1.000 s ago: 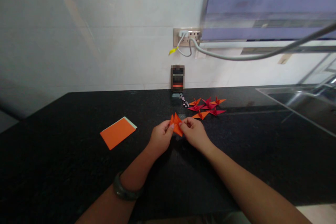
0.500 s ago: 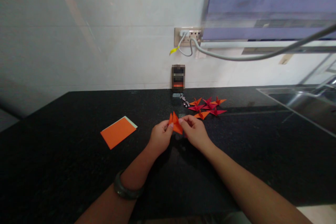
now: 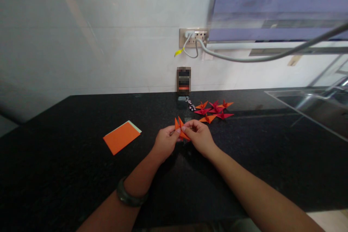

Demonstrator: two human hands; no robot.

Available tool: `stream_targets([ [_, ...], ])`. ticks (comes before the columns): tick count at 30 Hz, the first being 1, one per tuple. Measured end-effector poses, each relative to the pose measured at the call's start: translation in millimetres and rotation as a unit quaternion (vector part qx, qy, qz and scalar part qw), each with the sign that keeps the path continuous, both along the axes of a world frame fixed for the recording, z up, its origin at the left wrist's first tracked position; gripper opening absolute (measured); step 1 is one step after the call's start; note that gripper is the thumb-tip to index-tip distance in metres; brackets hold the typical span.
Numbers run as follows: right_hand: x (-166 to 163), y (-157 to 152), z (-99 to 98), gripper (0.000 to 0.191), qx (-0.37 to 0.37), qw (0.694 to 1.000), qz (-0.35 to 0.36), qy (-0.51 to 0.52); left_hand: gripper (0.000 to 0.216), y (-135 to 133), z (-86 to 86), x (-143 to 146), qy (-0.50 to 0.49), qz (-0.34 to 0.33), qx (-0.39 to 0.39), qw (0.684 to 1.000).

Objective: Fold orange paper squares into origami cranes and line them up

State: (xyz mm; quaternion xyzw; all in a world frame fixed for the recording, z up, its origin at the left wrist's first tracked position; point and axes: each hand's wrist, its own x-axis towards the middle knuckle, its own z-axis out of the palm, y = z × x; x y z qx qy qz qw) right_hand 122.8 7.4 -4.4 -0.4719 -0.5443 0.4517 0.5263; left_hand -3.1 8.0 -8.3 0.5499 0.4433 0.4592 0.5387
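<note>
An orange folded paper (image 3: 179, 122) with two pointed tips facing up is held between both hands above the counter. My left hand (image 3: 166, 140) pinches its left side, thumb on top. My right hand (image 3: 199, 136) is closed on its right side, with the thumb pressed near the middle, close to the left thumb. Part of the paper is hidden behind the fingers. Beyond my right hand lies a group of red and orange paper cranes (image 3: 216, 109). To the left of my hands rests a stack of orange paper sheets (image 3: 122, 138), a pale green edge showing beneath.
A phone (image 3: 184, 80) leans upright against the wall, a beaded strap (image 3: 191, 106) in front of it. The black counter (image 3: 67, 174) runs to a sink (image 3: 312, 103) at the right. A grey cable (image 3: 244, 59) hangs from the wall socket (image 3: 193, 38).
My right thumb has moved left across the folded paper, nearer to the left thumb. The paper's tips have shifted slightly. The cranes and the paper stack lie as before.
</note>
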Motion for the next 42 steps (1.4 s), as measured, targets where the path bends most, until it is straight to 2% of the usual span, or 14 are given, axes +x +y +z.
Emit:
stream_targets([
  [8,2.2,-0.7,-0.2,0.003,0.045,0.993,-0.009,-0.107,0.029,0.7,-1.1,-1.4,0.012,-0.003,0.002,1.000],
  [14,1.8,-2.4,-1.0,0.003,0.070,0.985,0.006,-0.158,0.030,0.8,-3.0,-1.5,0.010,-0.003,-0.003,1.000],
  [19,1.7,-1.4,1.8,0.006,0.004,0.995,0.057,-0.085,0.025,0.4,-1.7,-0.8,0.001,0.006,-0.011,1.000],
  [23,3.1,0.4,2.5,0.010,-0.011,0.998,0.054,-0.035,0.022,2.1,-1.1,-1.7,-0.014,0.069,-0.010,0.997],
  [27,5.9,-1.8,2.4,0.014,0.084,0.986,0.039,-0.140,0.019,3.6,-1.4,-2.3,-0.022,0.094,-0.004,0.995],
  [32,10.0,-4.9,5.2,0.024,0.235,0.934,0.094,-0.252,0.014,2.4,1.7,-1.1,-0.041,0.064,-0.059,0.995],
  [35,13.0,-3.3,5.1,0.024,0.259,0.923,0.110,-0.262,0.013,1.3,3.8,-1.4,-0.062,0.034,-0.111,0.991],
  [39,16.1,-0.4,3.4,0.019,0.253,0.925,0.129,-0.254,0.012,0.1,4.8,-4.1,-0.138,-0.031,-0.168,0.976],
  [42,17.2,0.4,4.0,0.019,0.246,0.926,0.138,-0.250,0.011,-0.5,5.3,-5.9,-0.170,-0.049,-0.185,0.967],
])
